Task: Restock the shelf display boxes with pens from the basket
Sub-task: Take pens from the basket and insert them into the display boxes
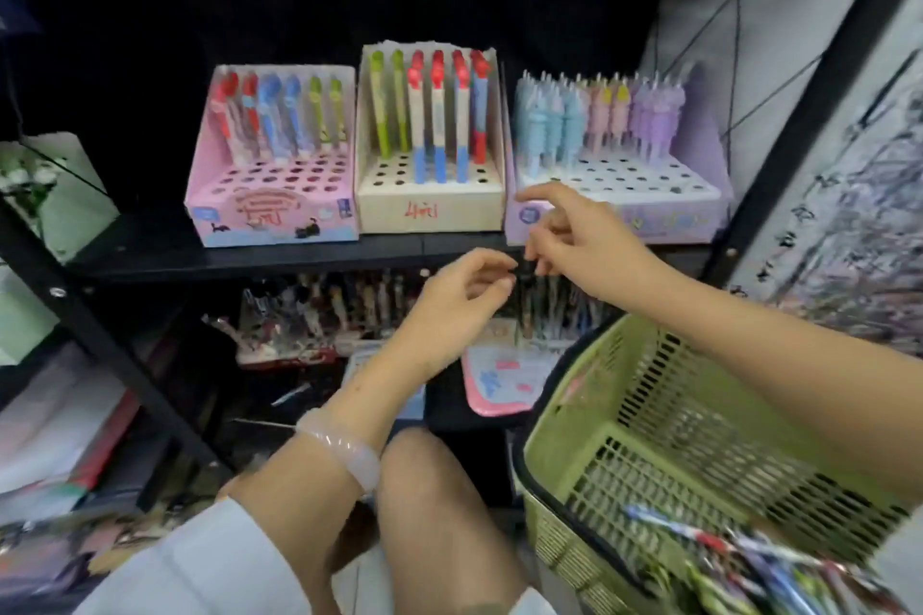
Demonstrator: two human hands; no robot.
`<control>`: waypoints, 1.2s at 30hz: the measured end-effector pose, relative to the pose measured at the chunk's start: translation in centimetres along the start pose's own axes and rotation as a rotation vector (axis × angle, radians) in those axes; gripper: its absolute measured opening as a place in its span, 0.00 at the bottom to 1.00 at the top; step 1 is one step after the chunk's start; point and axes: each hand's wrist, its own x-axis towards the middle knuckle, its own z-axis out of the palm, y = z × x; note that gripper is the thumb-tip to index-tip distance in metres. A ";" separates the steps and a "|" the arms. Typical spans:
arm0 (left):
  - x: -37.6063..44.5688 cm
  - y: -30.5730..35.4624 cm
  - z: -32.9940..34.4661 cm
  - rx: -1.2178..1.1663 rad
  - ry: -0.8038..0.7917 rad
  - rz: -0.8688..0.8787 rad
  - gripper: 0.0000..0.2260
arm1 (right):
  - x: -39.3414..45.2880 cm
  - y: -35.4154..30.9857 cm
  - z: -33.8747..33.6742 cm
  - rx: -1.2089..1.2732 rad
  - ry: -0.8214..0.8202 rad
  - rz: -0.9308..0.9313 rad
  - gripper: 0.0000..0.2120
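Black metal shelving carried three cardboard display boxes side by side on its upper shelf. On the left stood a pink box with red, blue and green pens in its far rows and open holes in the near rows. In the middle stood a cream box holding green pens and red-topped white pens, also with open holes nearer the front. On the right stood a lilac box with pale blue, pink and purple pens across its far rows.

Both hands hung in front of the shelf edge, close together and holding nothing that could be made out. The left hand, with a pale bracelet on its wrist, had loosely curled fingers and an empty grip. The right hand reached across the near left corner of the lilac box, forefinger stretched out, the other fingers curled; something small and dark showed at their tips, too blurred to tell.

A green plastic basket sat at the near right under the right forearm, and a blurred heap of pens lay in its near end. On the lower shelf, more pens stood in dim boxes. A bare knee showed at the near centre.
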 end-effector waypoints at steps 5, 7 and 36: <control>-0.5 -2.7 9.1 0.094 -0.260 -0.052 0.08 | -9.6 10.5 0.2 -0.233 -0.067 0.227 0.11; -0.3 -4.0 11.4 0.191 -0.369 -0.077 0.08 | -12.9 13.8 0.9 -0.313 -0.199 0.308 0.09; -0.7 -7.6 16.9 0.475 -0.910 -0.416 0.22 | -21.5 21.9 4.6 0.018 -0.444 0.613 0.18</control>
